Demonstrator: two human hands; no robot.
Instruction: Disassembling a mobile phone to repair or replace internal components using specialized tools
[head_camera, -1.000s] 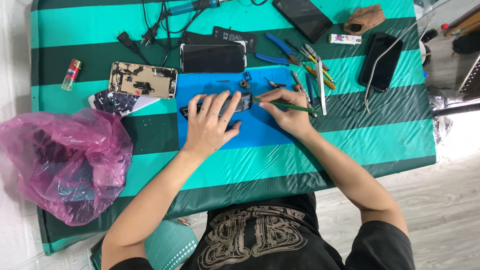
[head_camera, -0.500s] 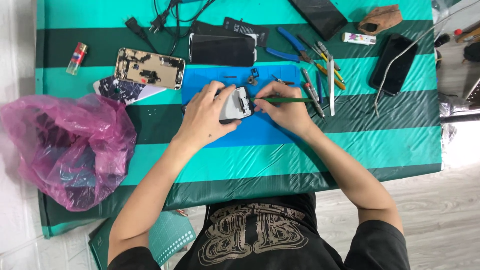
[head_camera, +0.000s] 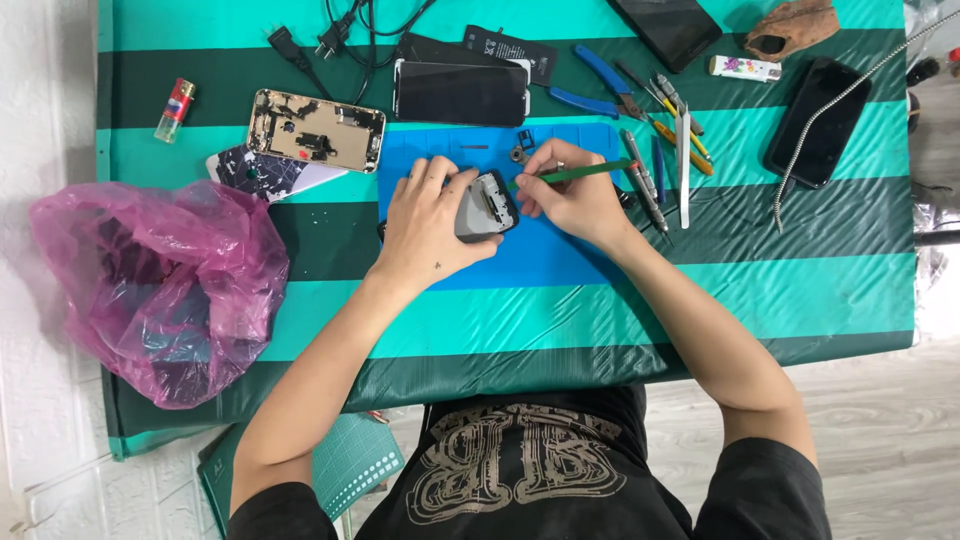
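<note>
Since a second ago the left hand (head_camera: 425, 225) has lifted the small dark phone part (head_camera: 487, 205) off the blue mat (head_camera: 540, 262) and now grips it tilted, while the right hand (head_camera: 575, 195) pinches the green tool (head_camera: 585, 172), tip at the part's edge, so close work on it seems underway.

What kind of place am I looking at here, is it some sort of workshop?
Most likely a small phone repair bench. An opened phone shell lies on the striped table cover, pliers and screwdrivers sit beside a blue work mat, and the left hand steadies a small part.
</note>
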